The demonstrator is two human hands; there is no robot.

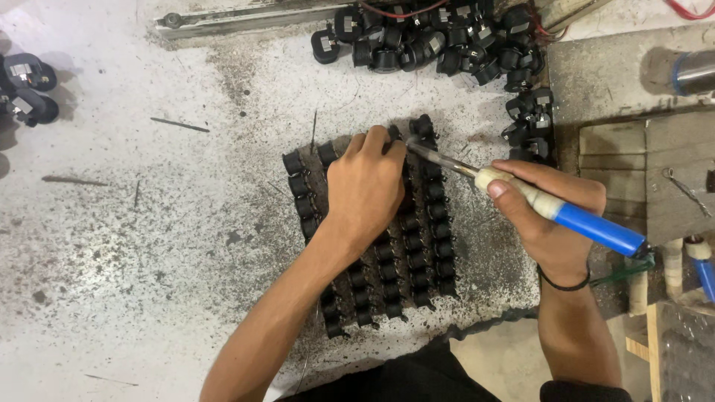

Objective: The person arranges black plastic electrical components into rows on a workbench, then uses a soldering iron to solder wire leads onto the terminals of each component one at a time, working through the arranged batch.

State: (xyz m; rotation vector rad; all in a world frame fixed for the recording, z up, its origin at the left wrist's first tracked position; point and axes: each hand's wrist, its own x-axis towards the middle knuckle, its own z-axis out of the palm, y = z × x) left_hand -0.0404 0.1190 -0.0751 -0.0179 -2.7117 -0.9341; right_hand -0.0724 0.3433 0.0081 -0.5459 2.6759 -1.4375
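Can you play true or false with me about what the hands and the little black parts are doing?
1. The right hand holds a soldering iron with a blue handle. True.
2. The left hand is up in the air, touching nothing. False: it rests on the rows of black parts.
3. The black parts under the hands lie in neat rows. True.
4. The pile of loose black parts sits near the person's body. False: it lies at the far edge of the worktop.
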